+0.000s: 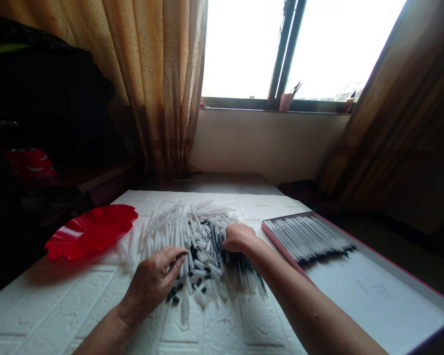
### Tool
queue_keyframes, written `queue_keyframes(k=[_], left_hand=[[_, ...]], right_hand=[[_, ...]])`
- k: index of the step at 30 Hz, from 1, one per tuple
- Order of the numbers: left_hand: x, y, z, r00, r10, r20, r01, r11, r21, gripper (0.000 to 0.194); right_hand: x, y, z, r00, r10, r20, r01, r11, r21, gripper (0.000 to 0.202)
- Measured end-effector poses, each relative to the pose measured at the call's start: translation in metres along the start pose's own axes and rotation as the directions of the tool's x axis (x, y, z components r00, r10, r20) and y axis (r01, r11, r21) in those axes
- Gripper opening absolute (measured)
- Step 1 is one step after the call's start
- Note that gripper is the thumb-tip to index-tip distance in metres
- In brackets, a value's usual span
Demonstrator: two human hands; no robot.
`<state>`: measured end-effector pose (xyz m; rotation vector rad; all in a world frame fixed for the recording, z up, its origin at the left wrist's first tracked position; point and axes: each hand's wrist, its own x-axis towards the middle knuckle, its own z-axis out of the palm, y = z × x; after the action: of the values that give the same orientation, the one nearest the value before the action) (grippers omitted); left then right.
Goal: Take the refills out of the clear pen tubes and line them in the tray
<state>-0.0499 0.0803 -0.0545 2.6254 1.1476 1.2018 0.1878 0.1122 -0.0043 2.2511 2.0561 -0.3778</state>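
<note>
Clear plastic pen barrels [170,227] lie in a heap on the white brick-patterned table cover. Among them are short clear caps [203,256] and small black plugs [175,299]. My left hand [153,273] is at the near left edge of the heap, thumb and forefinger pinched together; anything between them is too small to make out. Over a pile of thin dark-tipped refills [244,268], right of the heap, my right hand [240,237] is closed with its fingers bent down. Its fingertips are hidden behind the hand, so what they grip does not show.
A red wavy-rimmed bowl [92,231] sits at the left. On the right, a shallow pink-edged tray [355,296] holds a row of pens [307,236] with dark ends. Curtains [163,74] and a window stand behind the table, with a small pot [286,102] on the sill.
</note>
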Motion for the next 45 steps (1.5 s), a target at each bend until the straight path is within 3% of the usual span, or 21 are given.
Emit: queue_keyframes(k=[4,8,12,16,19,22,27,31,37,41,45], left_hand=[[0.000,-0.001,-0.001,1.000,-0.007,-0.005,0.007,1.000,0.000,0.022],[-0.002,-0.003,0.000,1.000,-0.011,-0.004,0.011,1.000,0.001,0.021],[-0.003,-0.002,0.000,1.000,0.001,-0.007,-0.001,1.000,0.008,0.020],[-0.001,0.000,-0.002,0.999,0.038,0.000,-0.038,0.999,0.015,0.018],[0.000,0.001,-0.004,0.997,0.069,0.021,-0.069,0.997,0.016,0.017],[-0.001,0.001,-0.002,0.994,0.093,0.054,-0.094,0.995,0.017,0.015],[-0.005,0.004,0.008,0.984,0.129,0.124,-0.135,0.990,0.038,0.017],[-0.004,0.001,0.013,0.979,0.138,0.148,-0.153,0.983,0.099,0.020],[-0.003,-0.010,0.013,0.977,0.149,0.155,-0.183,0.956,0.230,0.043],[-0.002,-0.007,0.016,0.963,0.179,0.201,-0.232,0.931,0.282,0.050],[0.000,-0.004,0.015,0.954,0.185,0.238,-0.257,0.910,0.326,0.043]], right_hand=[[-0.007,0.016,-0.005,0.999,-0.031,0.011,0.029,0.988,0.150,0.020],[-0.018,0.032,-0.003,0.981,-0.126,-0.147,0.170,0.925,0.341,0.015],[-0.035,0.038,0.016,0.940,-0.165,-0.300,0.302,0.811,0.500,0.019],[-0.052,0.043,0.037,0.921,-0.150,-0.359,0.354,0.708,0.611,0.030],[-0.060,0.048,0.045,0.918,-0.107,-0.382,0.375,0.547,0.748,0.056],[-0.065,0.050,0.046,0.933,-0.091,-0.347,0.357,0.322,0.877,0.041],[-0.070,0.046,0.038,0.925,-0.107,-0.365,0.378,0.160,0.912,0.030],[-0.072,0.043,0.034,0.913,-0.034,-0.407,0.409,0.058,0.911,0.030],[-0.071,0.040,0.036,0.890,0.092,-0.446,0.450,-0.024,0.893,0.046],[-0.072,0.036,0.038,0.889,0.065,-0.453,0.457,-0.053,0.888,0.047],[-0.072,0.035,0.041,0.882,0.030,-0.471,0.472,-0.060,0.880,0.047]])
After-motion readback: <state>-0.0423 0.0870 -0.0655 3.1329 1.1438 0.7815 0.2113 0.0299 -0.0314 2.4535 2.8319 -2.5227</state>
